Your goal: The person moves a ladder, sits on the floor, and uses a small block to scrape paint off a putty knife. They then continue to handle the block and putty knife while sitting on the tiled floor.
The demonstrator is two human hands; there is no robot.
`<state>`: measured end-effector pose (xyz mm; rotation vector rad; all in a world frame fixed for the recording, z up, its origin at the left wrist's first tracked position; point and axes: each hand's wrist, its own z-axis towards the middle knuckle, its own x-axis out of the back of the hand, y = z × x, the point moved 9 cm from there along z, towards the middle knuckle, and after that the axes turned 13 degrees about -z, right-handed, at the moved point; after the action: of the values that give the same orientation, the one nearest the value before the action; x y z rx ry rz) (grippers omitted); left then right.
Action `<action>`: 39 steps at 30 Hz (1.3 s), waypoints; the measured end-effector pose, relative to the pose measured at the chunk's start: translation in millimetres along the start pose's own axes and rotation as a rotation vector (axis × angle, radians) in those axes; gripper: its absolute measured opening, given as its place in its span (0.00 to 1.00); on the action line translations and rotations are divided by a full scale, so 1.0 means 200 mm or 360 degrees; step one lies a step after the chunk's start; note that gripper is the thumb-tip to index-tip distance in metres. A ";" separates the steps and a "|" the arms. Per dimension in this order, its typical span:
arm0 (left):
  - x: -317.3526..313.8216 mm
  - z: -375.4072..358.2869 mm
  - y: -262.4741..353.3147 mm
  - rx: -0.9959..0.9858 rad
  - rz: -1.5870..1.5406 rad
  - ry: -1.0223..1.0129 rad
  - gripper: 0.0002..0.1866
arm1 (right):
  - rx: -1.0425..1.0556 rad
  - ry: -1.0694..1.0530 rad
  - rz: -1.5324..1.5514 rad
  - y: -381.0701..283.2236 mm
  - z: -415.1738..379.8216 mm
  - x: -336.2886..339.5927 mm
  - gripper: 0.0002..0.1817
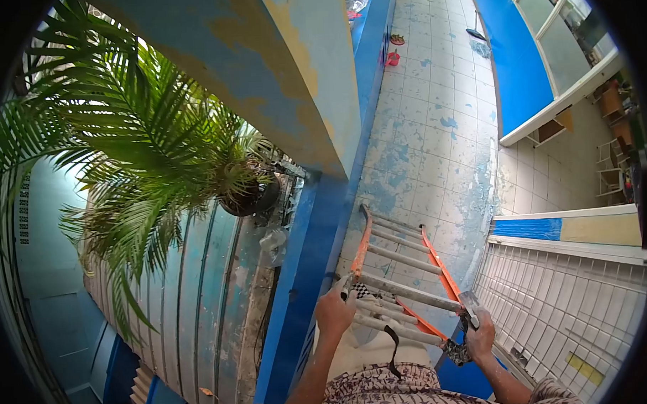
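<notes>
An orange ladder (404, 258) with grey metal rungs stretches out in front of my body over the tiled floor. My left hand (335, 310) is closed around its left side, close to the blue ledge. On the opposite side my right hand (481, 335) grips the right rail by a grey metal fitting. Patterned cloth and light trousers show below the lower rungs, with a dark strap hanging down. The ladder's near end is partly hidden by my hands and clothes.
A blue ledge (313, 224) and a paint-patched pillar (327, 102) run along my left. Beyond them is a potted palm (248, 194). White tiles (435, 120) carry blue paint stains. A red dipper (392, 58) lies farther along. On the right are a doorway and a tiled wall (570, 314).
</notes>
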<state>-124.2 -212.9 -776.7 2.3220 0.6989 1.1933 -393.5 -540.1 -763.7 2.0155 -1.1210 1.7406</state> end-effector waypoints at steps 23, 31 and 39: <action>0.03 -0.12 0.06 -0.1044 -0.1051 -0.0588 0.15 | 0.0275 -0.0214 -0.0173 -0.09 -0.05 -0.02 0.25; -0.02 -0.07 -0.04 -0.1034 -0.1482 -0.0709 0.17 | 0.0109 0.0007 -0.0139 -0.08 -0.08 0.03 0.23; -0.03 -0.05 -0.04 -0.1089 -0.1646 -0.0711 0.16 | -0.0039 0.0110 -0.0132 -0.09 -0.08 0.06 0.17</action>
<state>-137.3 -208.1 -779.8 1.2525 0.9366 0.3170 -392.6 -522.7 -743.4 1.9432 -1.0176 1.7327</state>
